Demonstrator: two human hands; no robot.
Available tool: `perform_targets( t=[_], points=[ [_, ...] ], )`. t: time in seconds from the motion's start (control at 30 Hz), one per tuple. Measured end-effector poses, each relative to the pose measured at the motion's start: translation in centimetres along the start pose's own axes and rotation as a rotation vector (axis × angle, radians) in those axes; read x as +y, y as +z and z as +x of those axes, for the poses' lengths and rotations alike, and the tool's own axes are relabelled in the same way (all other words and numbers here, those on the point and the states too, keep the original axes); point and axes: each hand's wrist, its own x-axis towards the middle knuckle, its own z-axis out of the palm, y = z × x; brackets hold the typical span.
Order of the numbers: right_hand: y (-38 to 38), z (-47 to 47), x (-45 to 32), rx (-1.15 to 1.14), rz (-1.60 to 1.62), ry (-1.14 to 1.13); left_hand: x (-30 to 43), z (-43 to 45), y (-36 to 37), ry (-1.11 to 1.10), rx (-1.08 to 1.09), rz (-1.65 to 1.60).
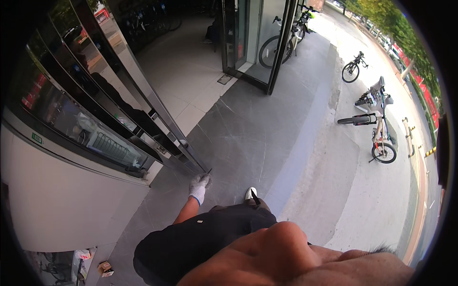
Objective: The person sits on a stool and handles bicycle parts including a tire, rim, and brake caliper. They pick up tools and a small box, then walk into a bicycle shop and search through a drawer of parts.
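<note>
My left hand [200, 185], in a pale knit work glove with a blue cuff edge, is beside the lower end of the glass door's metal edge [179, 137]. A small dark thin item [209, 171] sticks out at its fingertips; what it is cannot be made out. The fingers are bent together around it. My right hand is out of view. Before me lie the grey stone paving and the open doorway, with a white shoe [251, 193] below my dark shirt.
A second glass door [272, 68] stands open at the top centre. Bicycles [383, 152] and a scooter [374, 96] are parked outside on the right. A small cardboard box [105, 269] sits at the lower left, near the wall [78, 193]. Someone's foot shows inside the doorway.
</note>
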Motion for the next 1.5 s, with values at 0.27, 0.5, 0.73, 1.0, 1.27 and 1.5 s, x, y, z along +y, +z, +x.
perform_targets(
  t=[0.27, 0.5, 0.73, 1.0, 1.27, 1.5],
  points=[
    [-8.6, 16.6, -49.8, 0.077, 0.082, -0.784, 7.0, 14.5, 8.9, 0.042, 0.106, -0.135],
    [-6.9, 13.7, -80.1, 0.034, -0.052, -0.897, 11.4, 32.3, 8.0, 0.046, 0.324, -0.363],
    [-2.2, 8.9, -93.0, -0.1, -0.497, -0.63, 20.7, 43.9, 5.8, 0.139, 0.578, -0.504],
    [3.9, 9.8, -114.5, -0.068, -0.845, -0.636, 32.2, 57.9, -1.1, 0.213, 0.622, -0.439],
    [15.1, 5.3, -143.6, -0.039, -1.144, -0.77, 46.1, 73.4, -5.2, 0.332, 0.87, -0.632],
    [48.3, -10.8, -178.2, -0.026, -1.318, -1.58, 50.4, 84.8, -14.9, 0.264, 1.061, -0.795]
  ],
)
